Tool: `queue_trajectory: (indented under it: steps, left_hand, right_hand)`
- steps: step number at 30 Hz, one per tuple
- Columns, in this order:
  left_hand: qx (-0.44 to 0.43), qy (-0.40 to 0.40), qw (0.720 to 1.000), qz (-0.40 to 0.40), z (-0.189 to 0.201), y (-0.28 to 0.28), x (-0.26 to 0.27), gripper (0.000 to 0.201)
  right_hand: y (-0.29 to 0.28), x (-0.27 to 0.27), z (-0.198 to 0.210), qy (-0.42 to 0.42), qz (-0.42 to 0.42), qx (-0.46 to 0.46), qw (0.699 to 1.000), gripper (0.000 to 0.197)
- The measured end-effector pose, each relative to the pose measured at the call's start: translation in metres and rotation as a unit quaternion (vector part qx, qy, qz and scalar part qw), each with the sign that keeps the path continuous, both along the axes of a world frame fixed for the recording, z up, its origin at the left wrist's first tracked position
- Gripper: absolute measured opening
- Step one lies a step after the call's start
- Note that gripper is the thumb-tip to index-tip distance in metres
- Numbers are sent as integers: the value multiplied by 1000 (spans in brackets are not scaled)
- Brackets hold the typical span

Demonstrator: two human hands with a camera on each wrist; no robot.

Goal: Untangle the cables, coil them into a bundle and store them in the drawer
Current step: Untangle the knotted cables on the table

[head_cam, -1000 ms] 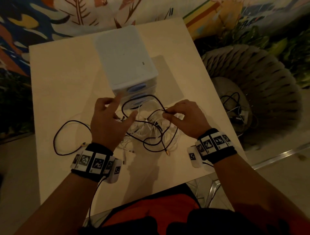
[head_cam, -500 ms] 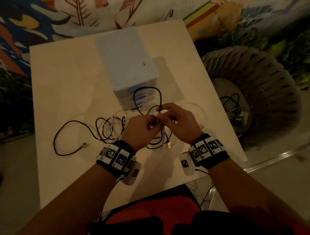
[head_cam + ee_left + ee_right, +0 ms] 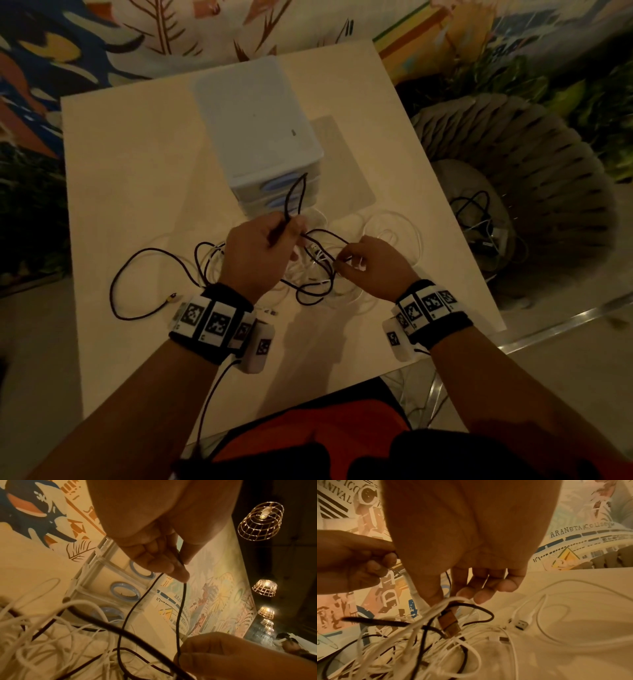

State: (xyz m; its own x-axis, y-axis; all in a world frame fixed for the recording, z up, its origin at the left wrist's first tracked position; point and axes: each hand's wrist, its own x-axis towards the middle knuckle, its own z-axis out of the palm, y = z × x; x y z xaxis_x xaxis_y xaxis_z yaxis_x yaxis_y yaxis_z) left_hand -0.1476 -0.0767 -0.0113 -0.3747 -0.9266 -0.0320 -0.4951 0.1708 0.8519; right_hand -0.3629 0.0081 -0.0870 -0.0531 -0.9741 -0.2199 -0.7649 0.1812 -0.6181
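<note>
**A:** Where do my hands stand just now?

**B:** Your left hand [image 3: 255, 255] is curled round a doubled loop of the black cable [image 3: 296, 195], which stands up in front of the drawer unit [image 3: 260, 126]. Your right hand [image 3: 371, 267] pinches the same black cable lower down between thumb and fingertips [image 3: 465, 593], right over the knot of white cables [image 3: 390, 222]. From the right wrist a brown plug [image 3: 449, 624] hangs just below that pinch.

**A:** So how do I get the black one free cleanly?

**B:** I'd judge the plug end is what must travel. Feed it back through the white loops rather than hauling on the middle; pulling the loop you hold up top would likely cinch the white strands tighter. Keep your left hand as the anchor and let your right walk the plug out.

**A:** And the far end?

**B:** It trails off to your left on the surface [image 3: 137, 171], its small connector [image 3: 170, 298] lying apart from the pile, so that side looks free already. Work only the tangled side.

**A:** The drawers?

**B:** Shut, as far as I can tell, with blue handles [image 3: 124, 591] facing you. Leave them; nothing is coiled yet.
</note>
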Motion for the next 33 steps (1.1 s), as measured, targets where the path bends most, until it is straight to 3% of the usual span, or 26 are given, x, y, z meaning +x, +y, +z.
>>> queue_trajectory:
  steps: [2,7,11,16,19,25,28,33]
  left_hand:
    - [-6,11,1000,11,1,3,0,32]
    - [-41,-9,999,-21,5,9,1,27]
    - [-39,2,998,-53,7,7,4,30]
    - [-13,-159,970,-184,-7,5,4,48]
    - [-10,-191,957,-219,-25,13,-1,43]
    - [-26,-194,959,-204,-45,23,-14,35]
    - [-22,-195,960,-202,-47,23,-18,24]
    - [-32,-224,957,-184,-48,22,-15,28]
  right_hand:
    - [-1,-2,0,9,2,9,1000,25]
    - [1,0,7,25,26,-92,995,32]
    - [-1,4,13,2,15,-99,995,20]
    - [-2,9,19,-53,-4,-100,994,19]
    - [-1,7,21,-121,-20,-84,989,12]
    - [7,5,27,-182,-54,-89,978,10]
    - [6,6,27,-156,-59,-100,981,9]
    - [3,5,24,-146,-88,-78,982,10]
